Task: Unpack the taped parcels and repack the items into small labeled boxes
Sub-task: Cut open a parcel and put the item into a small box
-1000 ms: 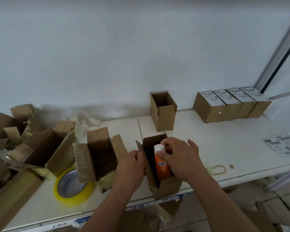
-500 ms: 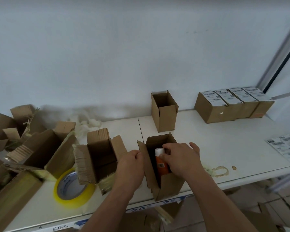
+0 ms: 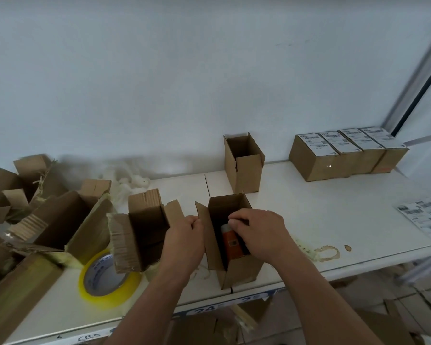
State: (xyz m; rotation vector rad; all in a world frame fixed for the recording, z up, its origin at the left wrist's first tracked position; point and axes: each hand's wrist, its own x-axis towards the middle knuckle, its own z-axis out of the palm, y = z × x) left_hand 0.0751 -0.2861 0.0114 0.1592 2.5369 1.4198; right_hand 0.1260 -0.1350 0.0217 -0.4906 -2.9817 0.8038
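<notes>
A small brown cardboard box point(image 3: 237, 250) stands upright at the front edge of the worktop, its top flaps open. Inside it sits an orange bottle point(image 3: 232, 243) with a white cap and a small barcode label, leaning slightly and mostly below the rim. Behind it another small box point(image 3: 244, 163) stands open. At the back right, 4 closed boxes point(image 3: 346, 155) sit touching in a row, each topped with a white label.

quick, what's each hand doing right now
Left hand: grips the left flap of the small open box.
Right hand: holds the orange bottle inside that box.
</notes>
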